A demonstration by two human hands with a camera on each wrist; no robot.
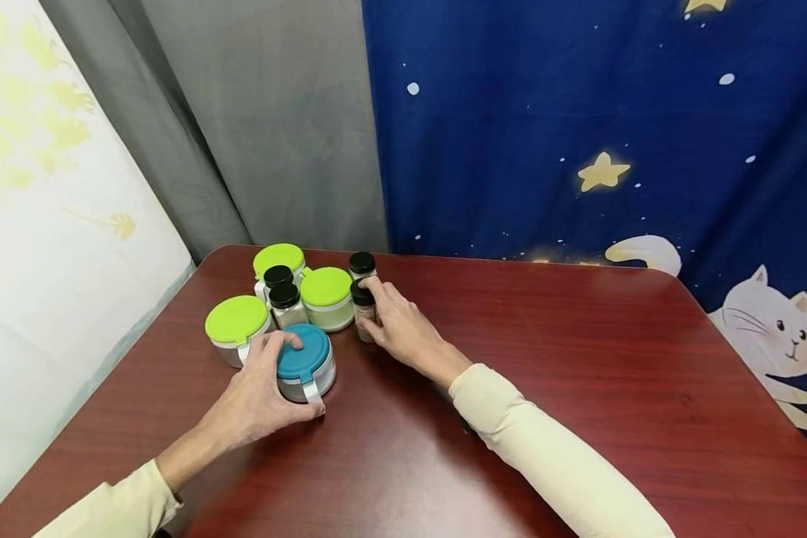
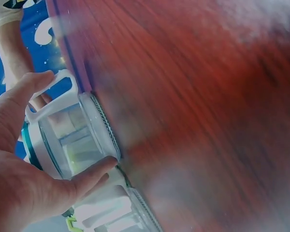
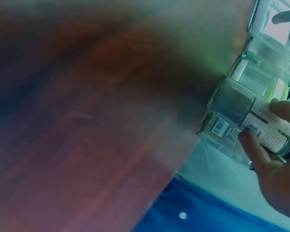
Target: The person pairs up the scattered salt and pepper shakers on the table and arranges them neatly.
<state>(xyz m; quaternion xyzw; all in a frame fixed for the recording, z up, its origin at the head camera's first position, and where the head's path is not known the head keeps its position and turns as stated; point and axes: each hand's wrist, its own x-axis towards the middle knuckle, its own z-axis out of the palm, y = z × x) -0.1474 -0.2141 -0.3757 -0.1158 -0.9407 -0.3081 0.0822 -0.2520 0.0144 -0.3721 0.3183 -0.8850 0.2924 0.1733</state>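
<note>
My left hand (image 1: 258, 400) grips a round glass jar with a blue lid (image 1: 302, 355), fingers over the lid's far left side and thumb at the white handle. In the left wrist view the jar's clear wall (image 2: 70, 140) and handle (image 2: 63, 99) show between thumb and fingers. With thumb and fingers, my right hand (image 1: 406, 329) holds a small spice bottle with a black cap (image 1: 363, 294); its printed label (image 3: 267, 126) faces the right wrist camera. Right behind it stands a second black-capped bottle (image 1: 362, 264), its barcode (image 3: 220, 126) visible in the right wrist view.
Three green-lidded jars, one at the left (image 1: 237, 320), one at the back (image 1: 279, 258) and one in the middle (image 1: 327, 288), stand close together. Two more black-capped bottles (image 1: 285, 296) stand among them. Curtains (image 1: 511, 134) hang behind the red-brown table (image 1: 578, 359).
</note>
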